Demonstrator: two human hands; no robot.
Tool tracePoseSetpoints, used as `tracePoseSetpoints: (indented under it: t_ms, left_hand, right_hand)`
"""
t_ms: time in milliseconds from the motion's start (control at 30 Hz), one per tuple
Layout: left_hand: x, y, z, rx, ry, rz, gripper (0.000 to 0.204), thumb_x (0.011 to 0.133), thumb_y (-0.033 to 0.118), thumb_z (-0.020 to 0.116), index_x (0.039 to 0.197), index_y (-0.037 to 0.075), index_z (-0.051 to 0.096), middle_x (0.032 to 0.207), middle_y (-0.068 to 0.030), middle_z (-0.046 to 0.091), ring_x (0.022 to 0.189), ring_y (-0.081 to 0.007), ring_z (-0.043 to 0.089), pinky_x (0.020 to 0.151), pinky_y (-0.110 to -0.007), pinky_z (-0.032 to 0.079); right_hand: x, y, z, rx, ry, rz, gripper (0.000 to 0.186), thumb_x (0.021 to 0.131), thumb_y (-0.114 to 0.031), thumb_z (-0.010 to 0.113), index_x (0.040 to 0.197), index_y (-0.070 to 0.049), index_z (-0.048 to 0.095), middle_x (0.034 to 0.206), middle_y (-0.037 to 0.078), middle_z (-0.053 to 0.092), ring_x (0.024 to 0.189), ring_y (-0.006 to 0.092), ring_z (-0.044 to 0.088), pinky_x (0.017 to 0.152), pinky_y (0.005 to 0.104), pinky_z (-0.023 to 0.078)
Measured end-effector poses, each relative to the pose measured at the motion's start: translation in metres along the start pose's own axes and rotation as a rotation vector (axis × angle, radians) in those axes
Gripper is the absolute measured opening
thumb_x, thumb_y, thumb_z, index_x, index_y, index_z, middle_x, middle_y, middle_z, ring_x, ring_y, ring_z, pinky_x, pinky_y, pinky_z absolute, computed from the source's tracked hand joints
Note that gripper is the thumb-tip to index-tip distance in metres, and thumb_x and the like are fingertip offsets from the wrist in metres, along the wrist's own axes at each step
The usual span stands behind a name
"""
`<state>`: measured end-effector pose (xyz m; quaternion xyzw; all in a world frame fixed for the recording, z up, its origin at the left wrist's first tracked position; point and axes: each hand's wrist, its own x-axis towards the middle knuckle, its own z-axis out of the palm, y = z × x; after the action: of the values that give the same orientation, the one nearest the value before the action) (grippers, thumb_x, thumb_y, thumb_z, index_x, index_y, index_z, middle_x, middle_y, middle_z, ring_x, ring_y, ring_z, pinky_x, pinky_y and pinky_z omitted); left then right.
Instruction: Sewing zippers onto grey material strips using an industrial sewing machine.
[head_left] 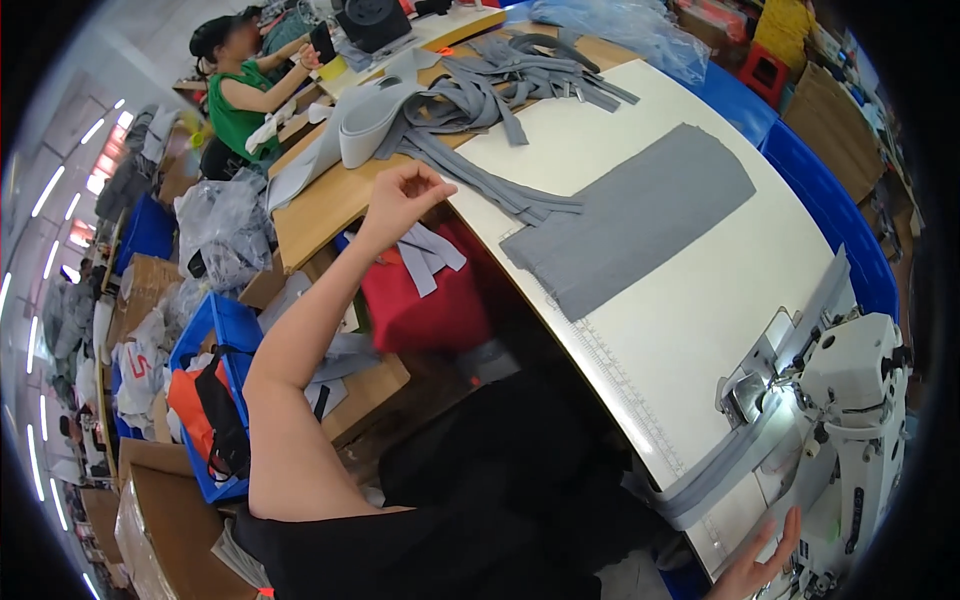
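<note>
My left hand [408, 198] is raised at the far left edge of the white tabletop, thumb and fingertips pinched together. Whatever it may hold is too small to make out. Just to its right, long grey zipper strips [480, 182] run over the tabletop toward a flat grey fabric panel [650, 215]. At the lower right, my right hand [762, 562] has its fingers apart and holds nothing visible, beside the white sewing machine [850, 390]. A grey strip [725, 462] passes under the machine's presser foot area and curls over the front table edge.
A tangled heap of grey strips [490, 85] and a pale roll of material [370, 125] lie at the back. A blue bin [215, 330] holds orange and black cloth on the left. Under the table hangs red fabric [415, 300]. A person in green [240, 105] sits far left.
</note>
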<state>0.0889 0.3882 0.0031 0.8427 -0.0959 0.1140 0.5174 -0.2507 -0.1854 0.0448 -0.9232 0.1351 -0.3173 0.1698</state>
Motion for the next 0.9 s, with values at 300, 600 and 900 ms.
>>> tracePoseSetpoints:
  t_ms: [300,600,900]
  left_hand:
    - [-0.009,-0.005,0.022,-0.135,0.29,0.084,0.014,0.095,0.012,0.078,0.088,0.002,0.07,0.074,0.0054,0.065,0.065,-0.0006,0.053,0.059,-0.019,0.041]
    - [-0.131,-0.087,0.032,0.58,0.078,-0.249,0.044,0.08,0.03,0.09,0.105,0.002,0.067,0.098,-0.016,0.069,0.095,-0.0322,0.067,0.083,-0.041,0.055]
    - [-0.133,-0.104,0.011,0.541,0.237,-0.264,0.019,0.092,0.009,0.072,0.106,0.001,0.063,0.088,-0.0144,0.072,0.075,-0.0299,0.069,0.071,-0.04,0.054]
  right_hand:
    - [0.0,-0.013,-0.003,-0.038,0.003,-0.048,0.035,0.103,-0.022,0.067,0.125,0.005,0.07,0.128,0.024,0.068,0.12,0.0391,0.063,0.108,0.0491,0.046]
    - [-0.012,-0.003,-0.004,-0.154,-0.008,-0.031,0.032,0.103,-0.02,0.068,0.123,0.005,0.071,0.124,0.022,0.07,0.113,0.0367,0.065,0.1,0.0467,0.052]
    - [-0.007,-0.02,0.006,-0.097,0.017,-0.007,0.03,0.103,-0.019,0.069,0.12,0.005,0.073,0.118,0.023,0.072,0.108,0.0342,0.067,0.095,0.0444,0.054]
